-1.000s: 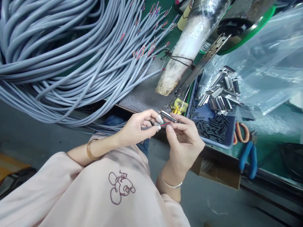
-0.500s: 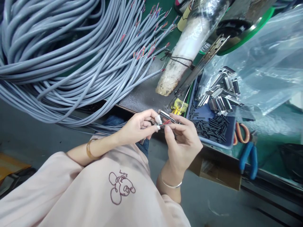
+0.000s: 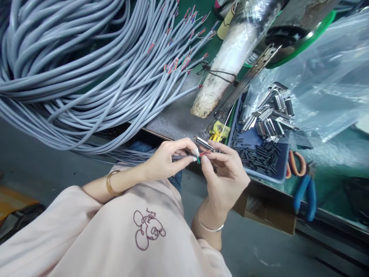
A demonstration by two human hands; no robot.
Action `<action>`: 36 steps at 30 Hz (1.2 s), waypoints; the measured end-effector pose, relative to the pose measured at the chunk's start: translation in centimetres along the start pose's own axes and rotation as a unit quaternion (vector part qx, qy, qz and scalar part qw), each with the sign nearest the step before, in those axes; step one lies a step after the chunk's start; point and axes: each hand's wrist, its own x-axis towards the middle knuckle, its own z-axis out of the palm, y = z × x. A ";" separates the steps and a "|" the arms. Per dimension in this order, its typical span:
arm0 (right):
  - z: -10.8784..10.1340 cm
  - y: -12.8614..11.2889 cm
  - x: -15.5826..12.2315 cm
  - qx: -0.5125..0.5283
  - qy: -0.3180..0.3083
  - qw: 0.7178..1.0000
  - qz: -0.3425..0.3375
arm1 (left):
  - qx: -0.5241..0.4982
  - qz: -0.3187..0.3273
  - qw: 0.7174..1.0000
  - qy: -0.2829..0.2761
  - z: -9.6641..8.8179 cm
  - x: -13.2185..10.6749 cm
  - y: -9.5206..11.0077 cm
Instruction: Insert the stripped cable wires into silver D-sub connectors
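Note:
My left hand point(image 3: 166, 161) pinches the stripped end of a grey cable point(image 3: 180, 157), whose thin red and green wires point(image 3: 202, 155) fan out at its fingertips. My right hand point(image 3: 225, 171) is closed too, its thumb and fingers pinching those coloured wires. A metal D-sub connector point(image 3: 204, 143) lies on the bench edge just above both hands, touching neither as far as I can see. Both hands work in front of the bench edge, above my lap.
A big bundle of grey cables point(image 3: 86, 65) with stripped ends fills the left of the bench. A blue tray point(image 3: 273, 175) holds black sleeve pieces and metal connectors point(image 3: 269, 111). Orange scissors point(image 3: 294, 163), blue pliers point(image 3: 305, 192), a wrapped machine arm point(image 3: 227, 65) and plastic bags point(image 3: 323, 84) lie right.
My hands have stayed at the bench edge; the fingers shifted slightly along the coloured wires, and the view slid a little downward.

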 end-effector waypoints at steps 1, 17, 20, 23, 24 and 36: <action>0.0 0.0 0.0 0.001 -0.001 1.000 0.001 | 0.002 0.004 1.000 0.000 0.0 0.0 0.0; -0.5 -0.2 0.4 -0.027 -0.049 0.998 -0.001 | 0.142 0.078 0.986 -0.032 -0.5 -0.1 0.2; -0.8 -0.1 0.5 -0.012 -0.069 0.998 0.003 | 0.122 0.041 0.991 -0.025 -0.3 -0.2 0.5; -0.9 0.0 0.4 0.001 -0.072 0.997 -0.005 | 0.058 -0.027 0.998 -0.023 -0.2 -0.4 0.6; -0.9 0.0 0.4 0.002 -0.072 0.997 -0.011 | 0.024 -0.054 0.998 -0.026 -0.1 -0.4 0.6; 0.6 0.3 -0.6 -0.016 -0.006 0.996 -0.085 | -0.208 -0.208 0.956 -0.001 -0.1 0.0 1.1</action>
